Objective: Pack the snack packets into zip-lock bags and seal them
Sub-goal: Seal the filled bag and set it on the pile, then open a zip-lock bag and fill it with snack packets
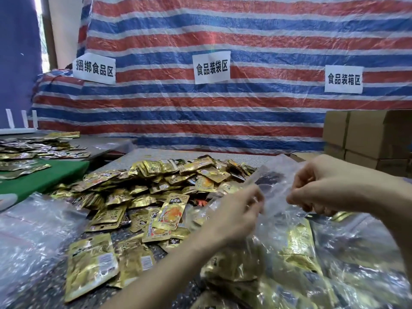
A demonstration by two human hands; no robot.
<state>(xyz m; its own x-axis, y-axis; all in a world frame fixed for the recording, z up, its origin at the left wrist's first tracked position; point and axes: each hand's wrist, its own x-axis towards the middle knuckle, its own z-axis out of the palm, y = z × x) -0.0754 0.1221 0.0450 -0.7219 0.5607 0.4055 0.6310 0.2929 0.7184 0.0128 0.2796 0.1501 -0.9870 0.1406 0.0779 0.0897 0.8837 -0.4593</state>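
Behind a striped red-white-blue tarp wall (245, 112), left hand (236, 210) and right hand (321, 186) each pinch a clear plastic zip-lock bag (276, 190) near heaped gold foil snack packets (156, 192).

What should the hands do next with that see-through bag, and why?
Probably slide the pinching fingers along the top strip to press it shut. The left hand and the right hand both pinch the top edge of the zip-lock bag, and gold snack packets already seem to lie inside it. Whether the strip is partly closed cannot be told.
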